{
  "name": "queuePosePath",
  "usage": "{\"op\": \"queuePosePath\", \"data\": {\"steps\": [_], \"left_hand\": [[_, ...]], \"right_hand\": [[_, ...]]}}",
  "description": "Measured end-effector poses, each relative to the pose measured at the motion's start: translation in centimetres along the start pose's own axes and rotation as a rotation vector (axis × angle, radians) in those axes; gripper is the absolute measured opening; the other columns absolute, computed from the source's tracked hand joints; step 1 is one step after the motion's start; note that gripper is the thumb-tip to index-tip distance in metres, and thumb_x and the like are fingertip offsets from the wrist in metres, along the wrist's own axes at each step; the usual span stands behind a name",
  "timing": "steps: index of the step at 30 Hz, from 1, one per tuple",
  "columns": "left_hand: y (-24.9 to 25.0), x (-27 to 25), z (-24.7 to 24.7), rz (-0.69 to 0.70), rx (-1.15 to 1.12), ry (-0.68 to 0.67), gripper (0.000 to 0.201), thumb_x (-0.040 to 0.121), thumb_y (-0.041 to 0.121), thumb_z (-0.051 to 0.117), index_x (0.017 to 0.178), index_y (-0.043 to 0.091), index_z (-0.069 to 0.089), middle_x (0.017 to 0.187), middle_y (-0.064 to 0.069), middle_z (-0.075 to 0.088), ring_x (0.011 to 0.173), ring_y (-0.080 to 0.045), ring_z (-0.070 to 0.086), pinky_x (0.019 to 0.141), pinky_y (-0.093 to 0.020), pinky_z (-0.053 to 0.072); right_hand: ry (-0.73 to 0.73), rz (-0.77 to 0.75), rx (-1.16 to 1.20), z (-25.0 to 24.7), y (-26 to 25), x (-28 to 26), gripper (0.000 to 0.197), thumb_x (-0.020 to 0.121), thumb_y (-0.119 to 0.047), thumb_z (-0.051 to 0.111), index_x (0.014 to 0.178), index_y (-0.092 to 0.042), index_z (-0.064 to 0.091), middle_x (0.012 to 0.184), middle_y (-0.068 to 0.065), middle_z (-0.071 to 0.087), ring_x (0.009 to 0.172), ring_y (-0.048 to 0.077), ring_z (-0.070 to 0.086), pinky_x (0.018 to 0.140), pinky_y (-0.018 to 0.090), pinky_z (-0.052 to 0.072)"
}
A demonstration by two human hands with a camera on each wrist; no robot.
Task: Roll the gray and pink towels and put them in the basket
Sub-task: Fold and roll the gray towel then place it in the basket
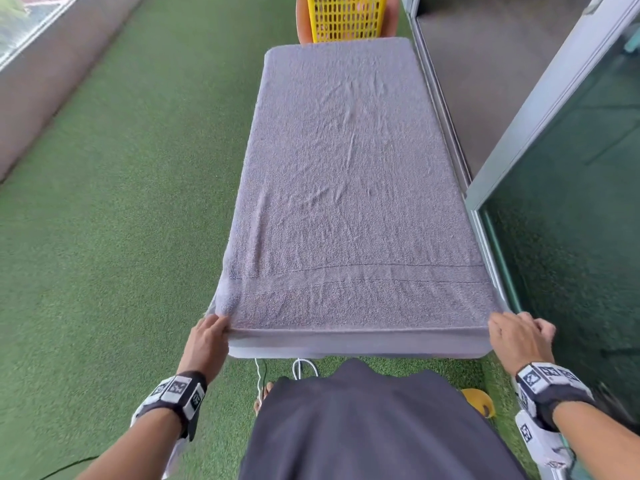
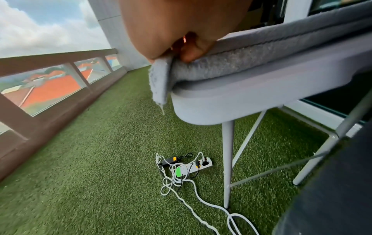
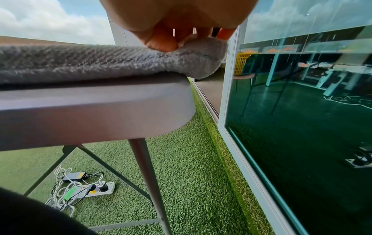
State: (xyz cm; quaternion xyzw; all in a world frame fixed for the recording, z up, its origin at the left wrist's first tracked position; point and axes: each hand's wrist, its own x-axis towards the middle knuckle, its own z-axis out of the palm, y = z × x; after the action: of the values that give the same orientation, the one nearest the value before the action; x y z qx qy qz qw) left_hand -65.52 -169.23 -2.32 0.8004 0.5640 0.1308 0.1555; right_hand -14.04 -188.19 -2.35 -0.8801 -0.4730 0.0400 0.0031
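Both hands pinch the gray towel [image 1: 349,188]: left hand [image 1: 207,336] and right hand [image 1: 516,336] at the counter's [image 2: 251,98] near corners. To roll well, I judge both corners should turn over together, tight and even.

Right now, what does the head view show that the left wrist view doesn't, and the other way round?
Head view only: the yellow basket beyond the table's far end, and the right hand pinching the gray towel's near right corner.
Left wrist view only: a power strip with tangled cables on the turf.
Both: the left hand gripping the towel's near left corner.
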Motion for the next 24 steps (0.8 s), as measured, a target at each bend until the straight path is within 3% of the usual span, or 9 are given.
{"op": "queuePosePath", "data": {"steps": [3, 5, 7, 10, 13, 16, 21, 24], "left_hand": [[-1.5, -0.7, -0.3, -0.085, 0.076, 0.024, 0.017, 0.067, -0.013, 0.072, 0.068, 0.003, 0.069, 0.086, -0.014, 0.066, 0.076, -0.026, 0.053, 0.07, -0.035, 0.043], [-2.4, -1.1, -0.6, -0.177, 0.045, 0.067, 0.019, 0.067, -0.016, 0.071, 0.064, 0.003, 0.068, 0.083, -0.013, 0.064, 0.076, -0.025, 0.05, 0.069, -0.035, 0.04], [-2.7, -1.6, -0.7, -0.191, 0.014, 0.081, 0.023, 0.072, -0.018, 0.064, 0.066, 0.004, 0.064, 0.08, -0.01, 0.061, 0.074, -0.021, 0.046, 0.067, -0.033, 0.037], [-1.2, -2.6, -0.4, -0.134, -0.032, 0.023, 0.021, 0.08, -0.009, 0.061, 0.087, 0.01, 0.063, 0.09, 0.0, 0.06, 0.081, -0.017, 0.05, 0.074, -0.032, 0.041], [0.7, -4.0, 1.0, 0.043, -0.003, -0.087, 0.034, 0.071, 0.012, 0.079, 0.1, 0.014, 0.062, 0.097, 0.001, 0.061, 0.083, -0.015, 0.053, 0.075, -0.031, 0.045], [1.8, -4.9, 2.4, 0.029, 0.063, -0.189, 0.056, 0.059, 0.029, 0.088, 0.105, 0.016, 0.06, 0.1, -0.003, 0.06, 0.087, -0.02, 0.053, 0.076, -0.035, 0.05], [2.6, -4.1, 3.2, 0.005, 0.125, -0.068, 0.042, 0.062, -0.001, 0.078, 0.096, 0.015, 0.06, 0.089, 0.0, 0.059, 0.082, -0.022, 0.048, 0.072, -0.037, 0.048], [2.6, -3.5, 3.1, -0.012, 0.117, -0.023, 0.035, 0.062, -0.007, 0.072, 0.086, 0.015, 0.061, 0.082, 0.001, 0.059, 0.076, -0.022, 0.049, 0.068, -0.036, 0.046]], "right_hand": [[0.024, 0.023, 0.01, 0.8, 0.7, -0.4, 0.029, 0.09, -0.015, 0.046, 0.068, -0.026, 0.061, 0.071, -0.007, 0.059, 0.074, 0.016, 0.045, 0.074, 0.029, 0.012], [0.04, 0.053, 0.025, 1.1, 0.9, -0.5, 0.026, 0.089, -0.016, 0.047, 0.074, -0.022, 0.067, 0.077, -0.002, 0.064, 0.076, 0.018, 0.045, 0.076, 0.031, 0.015], [0.053, 0.072, 0.053, 1.2, 0.8, -0.7, 0.03, 0.088, -0.017, 0.042, 0.068, -0.024, 0.063, 0.072, -0.004, 0.059, 0.075, 0.019, 0.045, 0.078, 0.033, 0.018], [0.059, 0.072, 0.118, 0.6, 0.0, -1.3, 0.027, 0.08, -0.011, 0.051, 0.06, -0.028, 0.051, 0.069, -0.009, 0.049, 0.074, 0.02, 0.046, 0.082, 0.035, 0.022], [0.042, 0.018, 0.124, 0.7, 0.1, -2.6, 0.029, 0.066, -0.004, 0.068, 0.076, -0.03, 0.06, 0.091, -0.007, 0.055, 0.089, 0.02, 0.051, 0.094, 0.04, 0.027], [0.037, -0.018, 0.128, 1.2, -0.3, -3.8, 0.035, 0.06, -0.003, 0.075, 0.084, -0.026, 0.066, 0.103, -0.001, 0.06, 0.096, 0.025, 0.055, 0.095, 0.046, 0.031], [0.048, -0.006, 0.218, 1.2, -0.6, -3.8, 0.023, 0.07, -0.004, 0.077, 0.088, -0.018, 0.072, 0.102, 0.004, 0.067, 0.095, 0.03, 0.059, 0.091, 0.045, 0.034], [0.001, 0.019, 0.256, 1.0, -0.3, -2.9, 0.017, 0.077, -0.006, 0.071, 0.088, -0.019, 0.07, 0.099, 0.002, 0.066, 0.094, 0.027, 0.058, 0.087, 0.04, 0.034]]}}
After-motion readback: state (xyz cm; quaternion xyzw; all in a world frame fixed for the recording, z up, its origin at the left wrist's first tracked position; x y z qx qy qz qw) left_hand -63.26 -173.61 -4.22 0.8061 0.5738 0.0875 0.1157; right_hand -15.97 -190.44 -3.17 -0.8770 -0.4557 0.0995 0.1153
